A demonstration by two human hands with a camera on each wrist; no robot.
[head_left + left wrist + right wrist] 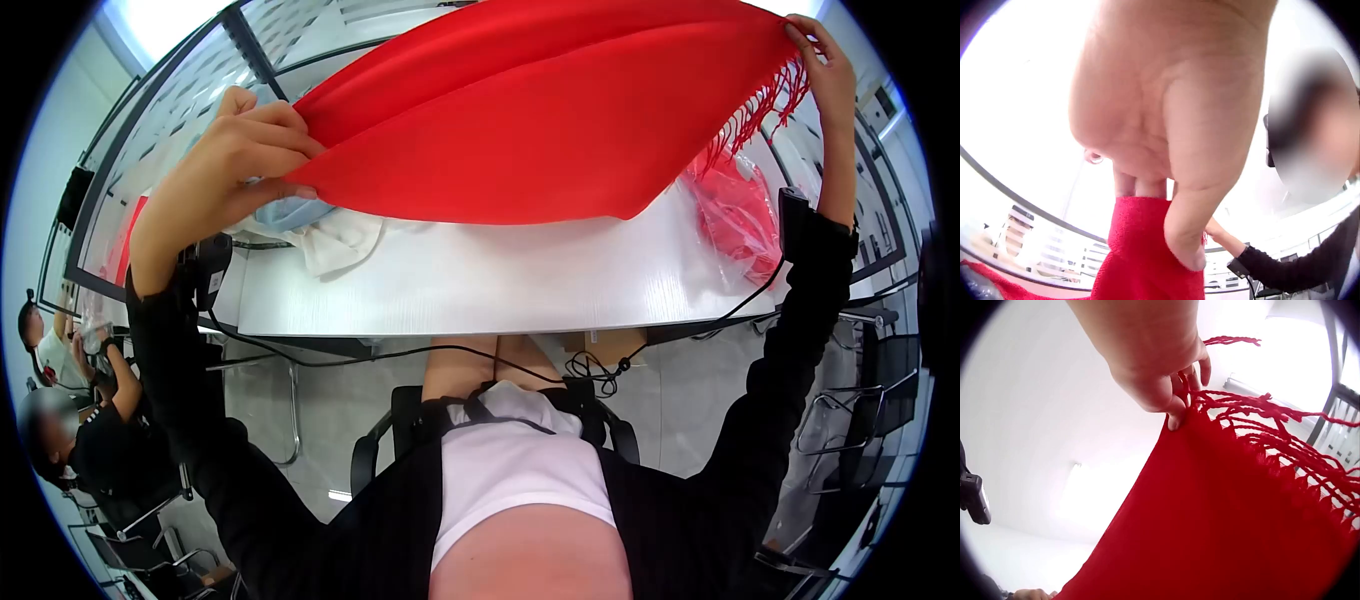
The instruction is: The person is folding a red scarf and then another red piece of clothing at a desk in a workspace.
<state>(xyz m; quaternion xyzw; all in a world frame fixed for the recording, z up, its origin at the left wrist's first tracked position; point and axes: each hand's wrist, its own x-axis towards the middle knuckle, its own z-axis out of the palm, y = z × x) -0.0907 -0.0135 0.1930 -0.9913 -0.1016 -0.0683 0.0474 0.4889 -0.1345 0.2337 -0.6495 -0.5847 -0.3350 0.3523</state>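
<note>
A red fringed scarf [520, 130] is stretched between my two raised hands, above the white table. My left hand [235, 155] pinches its left edge between thumb and fingers; the left wrist view shows the thumb pressing the cloth [1141, 250] against the fingers. At the upper right, my right hand [825, 70] pinches a corner beside the fringe [755, 110]. In the right wrist view that hand [1166, 381] holds the corner at the fingertips, with the knotted tassels [1285, 431] hanging off to the right and the cloth dropping below.
On the white table [480, 285], a clear plastic bag with red contents [735, 215] lies at the right. White and light blue cloth [340, 240] lies at the left, under my left hand. A black cable [420, 350] crosses in front of the table edge. Two people sit far left.
</note>
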